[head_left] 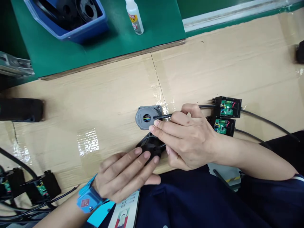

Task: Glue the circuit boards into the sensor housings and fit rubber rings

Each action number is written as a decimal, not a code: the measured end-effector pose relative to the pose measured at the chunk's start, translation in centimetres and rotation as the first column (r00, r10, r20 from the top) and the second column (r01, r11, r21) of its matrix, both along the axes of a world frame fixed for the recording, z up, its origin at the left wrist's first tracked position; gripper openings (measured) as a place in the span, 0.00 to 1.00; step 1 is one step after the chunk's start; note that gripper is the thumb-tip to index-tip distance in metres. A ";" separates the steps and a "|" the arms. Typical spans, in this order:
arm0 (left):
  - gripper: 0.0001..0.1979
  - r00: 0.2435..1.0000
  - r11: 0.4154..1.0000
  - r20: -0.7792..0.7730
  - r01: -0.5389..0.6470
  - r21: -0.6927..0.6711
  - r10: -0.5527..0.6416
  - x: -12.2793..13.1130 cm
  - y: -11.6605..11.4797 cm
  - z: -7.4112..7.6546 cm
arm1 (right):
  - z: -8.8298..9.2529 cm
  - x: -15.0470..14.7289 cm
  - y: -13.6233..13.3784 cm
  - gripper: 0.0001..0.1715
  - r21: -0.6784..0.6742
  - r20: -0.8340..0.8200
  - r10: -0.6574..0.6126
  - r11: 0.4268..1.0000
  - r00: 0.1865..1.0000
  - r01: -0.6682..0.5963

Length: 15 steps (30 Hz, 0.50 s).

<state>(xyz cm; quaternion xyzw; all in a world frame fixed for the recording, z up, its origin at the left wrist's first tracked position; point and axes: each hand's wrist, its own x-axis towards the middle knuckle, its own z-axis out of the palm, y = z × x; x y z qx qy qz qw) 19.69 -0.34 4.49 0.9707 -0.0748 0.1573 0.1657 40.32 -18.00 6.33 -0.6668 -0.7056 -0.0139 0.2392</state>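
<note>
A round grey housing (140,122) with coloured wires showing in its centre hole lies on the bench in front of me. A black cable (165,116) meets its right side, and my right hand (190,136) is closed around that cable, with fingertips touching the housing's edge. My left hand (130,172) lies with its fingers stretched out over a black round part (150,145) just nearer to me, hiding much of it. To the right, the cable runs toward a black box with a green circuit board (226,107); a second such box (221,126) sits beside it.
At the back, a blue bin (83,31) of black parts and a white bottle (135,19) stand on a green mat (156,22). More black boxes (47,186) and cables lie at lower left. Dark objects sit at the left (21,109) and right edges.
</note>
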 end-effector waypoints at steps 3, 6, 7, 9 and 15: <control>0.12 0.976 0.968 0.170 0.091 0.233 -0.132 0.3 -0.8 -0.4 | 0.0 0.0 -0.1 0.21 -0.015 0.009 -0.012 1.000 1.000 0.012; 0.11 0.975 0.978 0.191 0.076 0.194 -0.114 1.0 -1.1 -0.8 | 0.0 0.0 -0.1 0.19 -0.039 0.019 -0.014 0.999 1.000 0.014; 0.11 0.971 0.981 0.208 0.079 0.178 -0.116 1.1 -1.1 -1.0 | 0.0 -0.1 -0.1 0.19 -0.035 0.021 -0.012 0.999 1.000 0.013; 0.11 0.971 0.984 0.214 0.078 0.161 -0.112 1.1 -1.2 -1.2 | 0.0 -0.1 -0.1 0.20 -0.022 0.027 -0.011 1.000 1.000 0.012; 0.12 0.959 0.984 0.263 0.064 0.166 -0.107 0.9 -1.2 -1.9 | 0.4 -0.4 -0.2 0.22 -0.054 0.043 -0.007 0.999 0.999 0.010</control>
